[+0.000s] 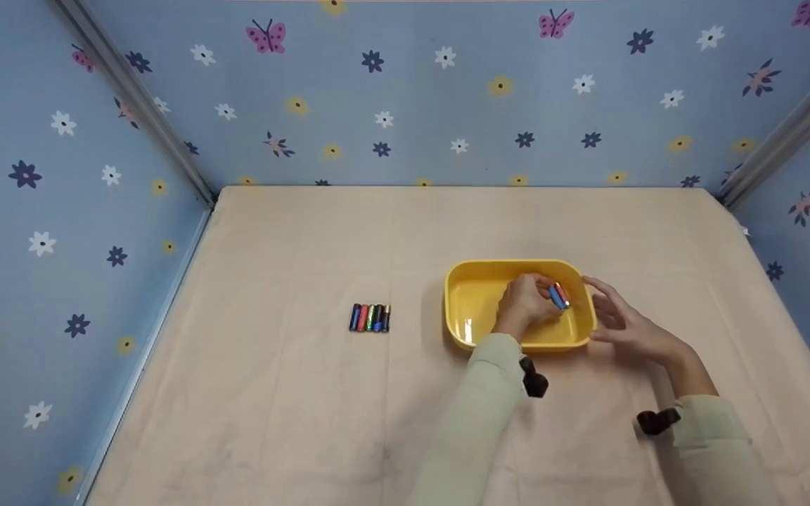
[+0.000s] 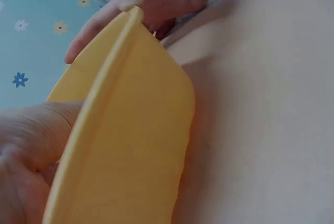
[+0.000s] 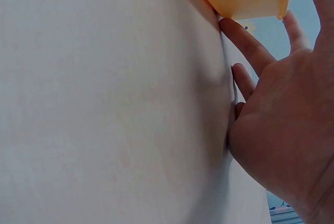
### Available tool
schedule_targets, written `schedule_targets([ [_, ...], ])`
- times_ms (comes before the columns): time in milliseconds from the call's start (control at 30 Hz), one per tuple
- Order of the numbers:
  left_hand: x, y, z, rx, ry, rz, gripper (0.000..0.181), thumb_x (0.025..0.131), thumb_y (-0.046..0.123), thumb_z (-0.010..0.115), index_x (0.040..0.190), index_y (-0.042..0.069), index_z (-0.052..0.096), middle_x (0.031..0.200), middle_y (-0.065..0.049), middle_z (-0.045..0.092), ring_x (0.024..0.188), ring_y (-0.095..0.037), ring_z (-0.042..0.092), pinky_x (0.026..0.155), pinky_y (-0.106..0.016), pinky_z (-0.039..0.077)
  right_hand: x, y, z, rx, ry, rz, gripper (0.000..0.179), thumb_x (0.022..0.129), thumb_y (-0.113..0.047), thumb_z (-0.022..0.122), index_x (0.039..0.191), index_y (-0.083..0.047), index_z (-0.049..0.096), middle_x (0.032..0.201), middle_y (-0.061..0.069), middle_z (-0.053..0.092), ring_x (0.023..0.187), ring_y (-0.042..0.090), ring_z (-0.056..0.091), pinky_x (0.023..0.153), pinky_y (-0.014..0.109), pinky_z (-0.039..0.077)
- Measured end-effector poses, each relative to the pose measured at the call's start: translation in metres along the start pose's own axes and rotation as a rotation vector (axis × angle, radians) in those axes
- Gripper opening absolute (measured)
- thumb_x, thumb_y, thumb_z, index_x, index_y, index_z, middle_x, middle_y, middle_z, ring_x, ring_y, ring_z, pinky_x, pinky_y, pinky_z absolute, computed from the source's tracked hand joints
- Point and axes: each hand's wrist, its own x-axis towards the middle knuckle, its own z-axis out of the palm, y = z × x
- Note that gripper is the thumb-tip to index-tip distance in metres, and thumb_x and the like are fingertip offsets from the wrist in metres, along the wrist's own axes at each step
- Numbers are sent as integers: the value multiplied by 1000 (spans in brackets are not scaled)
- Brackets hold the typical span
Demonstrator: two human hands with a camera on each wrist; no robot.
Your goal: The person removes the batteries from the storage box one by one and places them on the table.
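A yellow plastic container point(image 1: 472, 266) stands right of the middle of the table. My left hand point(image 1: 523, 303) reaches down into it with bent fingers. Close against those fingertips lie small batteries point(image 1: 558, 296), one blue and one reddish; whether the fingers pinch them is not plain. In the left wrist view the container's wall point(image 2: 141, 130) hides the left fingertips. My right hand point(image 1: 633, 327) is at the container's right end, its fingers spread and touching the outside. The right wrist view shows that hand point(image 3: 284, 98) with nothing in its palm.
Left of the container several batteries point(image 1: 370, 318) lie side by side in a row on the cloth-covered table point(image 1: 271, 400). Flower-patterned walls point(image 1: 440, 98) enclose the back and both sides.
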Motion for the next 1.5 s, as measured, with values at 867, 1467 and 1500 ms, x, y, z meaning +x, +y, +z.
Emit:
schedule_targets([
  [867,6,3,14,142,150,-63,38,80,25,105,111,29,85,97,13,81,93,-8,73,88,-31,61,-2,0,-1,7,3,29,96,110,-19,71,182,-32,8,188,29,13,173,62,9,128,90,8],
  [1467,8,1,22,190,208,-45,47,77,32,107,119,31,85,111,11,85,101,-12,77,89,-34,64,-1,-2,-2,-4,2,16,98,109,-17,72,182,-30,8,187,31,14,173,62,8,129,90,8],
  [1500,8,1,21,191,207,-46,46,78,32,107,118,31,85,111,11,85,101,-12,77,88,-34,64,-1,-2,-2,-4,1,12,98,109,-16,72,182,-30,8,187,31,15,172,62,9,129,90,8],
])
